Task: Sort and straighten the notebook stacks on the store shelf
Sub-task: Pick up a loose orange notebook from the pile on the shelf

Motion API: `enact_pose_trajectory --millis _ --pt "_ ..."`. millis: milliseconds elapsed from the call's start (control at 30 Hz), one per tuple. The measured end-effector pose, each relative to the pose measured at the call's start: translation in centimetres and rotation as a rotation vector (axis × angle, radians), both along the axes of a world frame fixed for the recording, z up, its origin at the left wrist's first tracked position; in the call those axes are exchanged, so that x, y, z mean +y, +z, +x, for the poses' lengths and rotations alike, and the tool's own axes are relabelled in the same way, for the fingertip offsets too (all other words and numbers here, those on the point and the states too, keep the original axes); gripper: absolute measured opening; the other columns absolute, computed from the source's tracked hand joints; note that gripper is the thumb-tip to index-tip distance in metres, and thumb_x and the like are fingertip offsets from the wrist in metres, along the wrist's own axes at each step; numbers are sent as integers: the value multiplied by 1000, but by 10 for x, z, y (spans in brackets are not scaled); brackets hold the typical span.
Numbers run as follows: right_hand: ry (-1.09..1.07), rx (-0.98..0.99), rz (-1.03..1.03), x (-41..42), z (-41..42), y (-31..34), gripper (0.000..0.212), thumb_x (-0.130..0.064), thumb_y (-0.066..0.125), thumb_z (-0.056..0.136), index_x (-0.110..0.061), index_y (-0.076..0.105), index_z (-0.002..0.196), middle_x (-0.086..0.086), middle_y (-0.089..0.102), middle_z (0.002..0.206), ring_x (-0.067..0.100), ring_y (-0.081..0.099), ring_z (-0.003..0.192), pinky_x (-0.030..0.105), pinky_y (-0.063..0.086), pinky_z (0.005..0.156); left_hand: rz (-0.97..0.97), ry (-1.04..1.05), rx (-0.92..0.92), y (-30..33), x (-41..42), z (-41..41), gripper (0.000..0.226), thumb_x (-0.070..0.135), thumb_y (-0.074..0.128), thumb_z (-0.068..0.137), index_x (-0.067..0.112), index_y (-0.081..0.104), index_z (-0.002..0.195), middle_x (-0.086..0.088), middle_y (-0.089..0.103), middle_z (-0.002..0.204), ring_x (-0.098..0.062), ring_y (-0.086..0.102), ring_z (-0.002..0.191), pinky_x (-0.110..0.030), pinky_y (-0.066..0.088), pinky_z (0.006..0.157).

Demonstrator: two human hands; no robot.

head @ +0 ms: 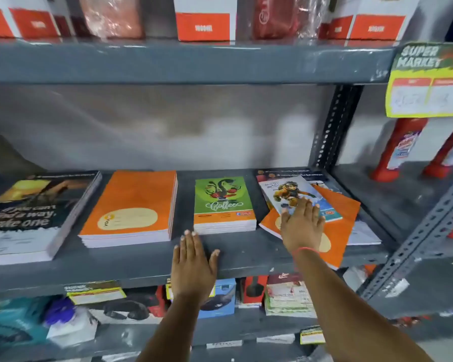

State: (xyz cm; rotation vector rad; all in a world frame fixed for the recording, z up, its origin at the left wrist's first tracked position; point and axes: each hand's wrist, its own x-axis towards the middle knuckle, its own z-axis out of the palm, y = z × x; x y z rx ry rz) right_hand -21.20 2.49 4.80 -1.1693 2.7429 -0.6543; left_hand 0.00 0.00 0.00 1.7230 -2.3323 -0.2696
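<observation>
On the grey shelf lie four groups of notebooks. From the left: a dark stack with a motto, a neat orange stack, a green "Coffee" stack, and a messy pile at the right. That pile has a cartoon-cover notebook lying askew over a skewed orange notebook. My right hand rests flat on both, fingers spread. My left hand lies flat and open on the shelf's front edge, just before the green stack, holding nothing.
A perforated grey upright stands behind the messy pile. Red bottles occupy the neighbouring shelf at the right, under a yellow price sign. Orange-and-white boxes fill the shelf above; packaged goods sit on the shelf below.
</observation>
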Motion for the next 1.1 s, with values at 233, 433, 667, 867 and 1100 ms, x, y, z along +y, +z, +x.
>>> enact_pose_trajectory --millis 233,433,667,867,1100 --pt "62 16 178 -20 -26 -12 59 -35 28 95 -8 18 146 9 18 156 27 15 144 47 10 118 -16 37 -29 -8 -5 2 85 49 2 93 -2 68 108 -20 70 111 -34 68 102 -46 54 85" --pt "106 191 132 -13 -12 -10 46 -37 39 91 -6 53 122 13 50 134 35 43 125 48 22 111 -25 31 -58 -3 -2 1 83 47 2 93 0 68 108 -18 71 112 -33 68 103 -46 53 87" --pt "-89 -122 147 -15 -30 11 51 -29 49 84 -15 45 133 13 39 141 34 31 133 51 25 109 -20 26 -52 -1 -3 2 82 47 2 92 -1 66 110 -20 69 114 -35 67 104 -47 52 88" --pt "-145 -294 303 -27 -64 -5 81 -52 60 59 -22 44 133 8 54 124 30 49 111 43 48 91 9 19 -53 -1 -2 4 73 44 11 93 -2 65 111 -21 69 114 -37 67 104 -49 52 88" --pt "-181 -493 206 -11 -59 19 62 -26 78 71 -1 52 121 15 50 112 28 52 93 34 52 67 -25 -36 -92 1 -8 15 59 43 33 83 3 67 110 -16 71 113 -32 67 105 -44 53 87"
